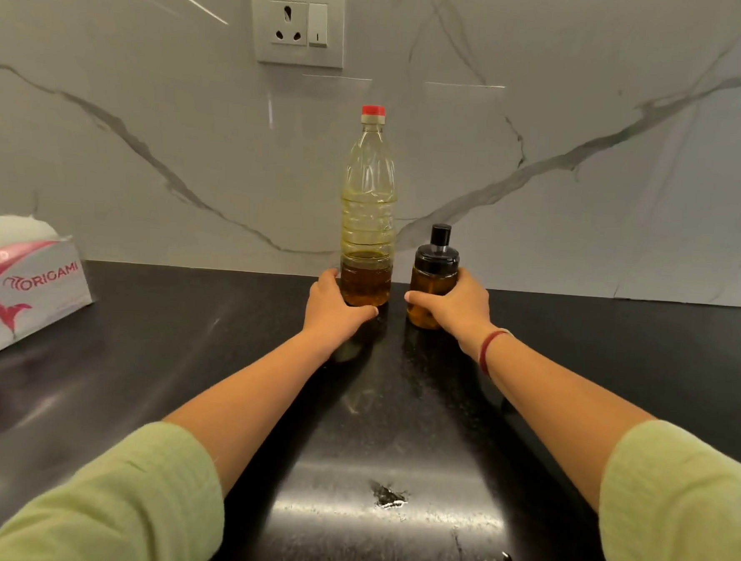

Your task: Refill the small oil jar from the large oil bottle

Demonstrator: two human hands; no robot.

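Head camera looks forward and down over the counter (138, 353).

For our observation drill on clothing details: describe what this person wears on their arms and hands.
Both arms have pale green knitted sleeves; the left sleeve and the right sleeve end near the elbows, leaving the forearms bare. The left hand has no glove or wristband. The right hand is ungloved too, with a dark red band round its wrist.

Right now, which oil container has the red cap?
The tall clear bottle, gripped near its base by the left hand. The little jar beside it, in the right hand, has a black lid instead.
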